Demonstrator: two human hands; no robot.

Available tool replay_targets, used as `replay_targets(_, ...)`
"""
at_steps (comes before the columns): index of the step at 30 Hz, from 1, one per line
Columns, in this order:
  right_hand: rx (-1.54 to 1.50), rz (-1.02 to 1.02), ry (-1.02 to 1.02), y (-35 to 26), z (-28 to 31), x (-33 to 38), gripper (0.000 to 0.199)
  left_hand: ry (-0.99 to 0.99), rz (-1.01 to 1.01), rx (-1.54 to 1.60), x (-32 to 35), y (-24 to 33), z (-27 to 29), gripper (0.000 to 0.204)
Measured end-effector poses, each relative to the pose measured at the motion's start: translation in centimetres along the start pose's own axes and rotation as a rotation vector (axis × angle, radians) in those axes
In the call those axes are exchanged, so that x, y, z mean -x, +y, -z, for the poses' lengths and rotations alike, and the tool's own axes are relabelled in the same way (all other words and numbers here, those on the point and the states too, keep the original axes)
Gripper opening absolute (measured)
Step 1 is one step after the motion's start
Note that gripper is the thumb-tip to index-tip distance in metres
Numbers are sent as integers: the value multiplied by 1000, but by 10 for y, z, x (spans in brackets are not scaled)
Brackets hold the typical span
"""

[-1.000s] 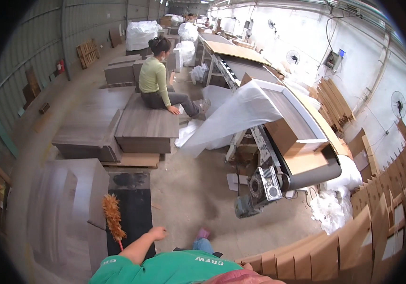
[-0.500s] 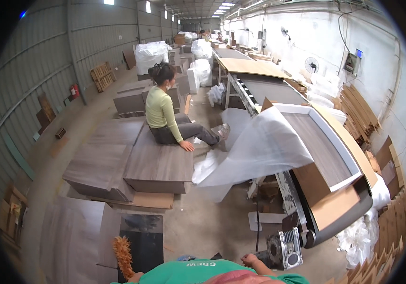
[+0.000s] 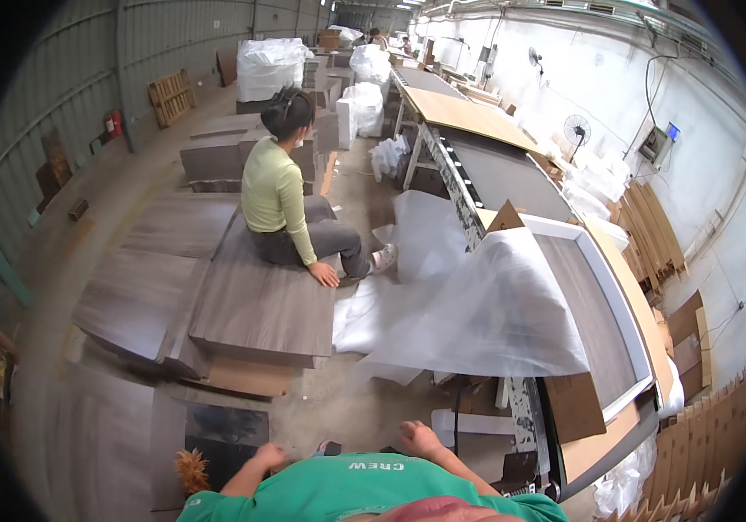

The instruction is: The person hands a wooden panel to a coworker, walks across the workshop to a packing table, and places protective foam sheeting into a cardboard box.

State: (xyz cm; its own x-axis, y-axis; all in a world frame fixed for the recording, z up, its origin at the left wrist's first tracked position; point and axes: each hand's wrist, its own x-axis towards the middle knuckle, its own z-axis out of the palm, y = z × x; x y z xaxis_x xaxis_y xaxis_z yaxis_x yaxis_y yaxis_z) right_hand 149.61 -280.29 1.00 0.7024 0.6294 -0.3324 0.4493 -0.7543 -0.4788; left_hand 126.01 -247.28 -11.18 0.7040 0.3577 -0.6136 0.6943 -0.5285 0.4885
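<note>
My left hand [image 3: 269, 454] hangs low by my green shirt, fingers curled and holding nothing; a feather duster [image 3: 190, 471] lies on the floor just left of it. My right hand [image 3: 418, 437] is also empty, fingers loosely apart, near the front end of a long worktable [image 3: 512, 174]. On that table lies a dark wood-grain panel [image 3: 595, 326] in a white frame, half covered by a translucent plastic sheet [image 3: 486, 304] that drapes to the floor. A cardboard corner piece [image 3: 505, 217] stands on the panel's far end.
A co-worker in a yellow-green top [image 3: 276, 196] sits on a low stack of grey wood panels [image 3: 256, 304], one hand on it. More panel stacks [image 3: 143, 296] lie left. Cardboard pieces [image 3: 721, 435] lean at the right wall. Wrapped pallets [image 3: 269, 65] and a fan [image 3: 575, 130] stand farther back.
The view has swung upward and closer to the seated co-worker and the table. Both my hands now show at the lower edge; earlier only one showed at a time.
</note>
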Motion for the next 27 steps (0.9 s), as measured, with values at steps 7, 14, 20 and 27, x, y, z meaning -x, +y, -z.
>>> replay_targets(7,14,195,446,-37,113,-100,38,169,246,102,-67,13,86,34)
replay_targets(14,742,-413,-146,181,102,-178,37,256,272,101,-58,117,69,27)
replay_targets(20,684,-675,-1036,206,104,-213,34,-98,219,104,-92,27,-59,34)
replay_targets(27,278,18,-463,178,99,-276,34,-30,196,80,-102,149,19,39)
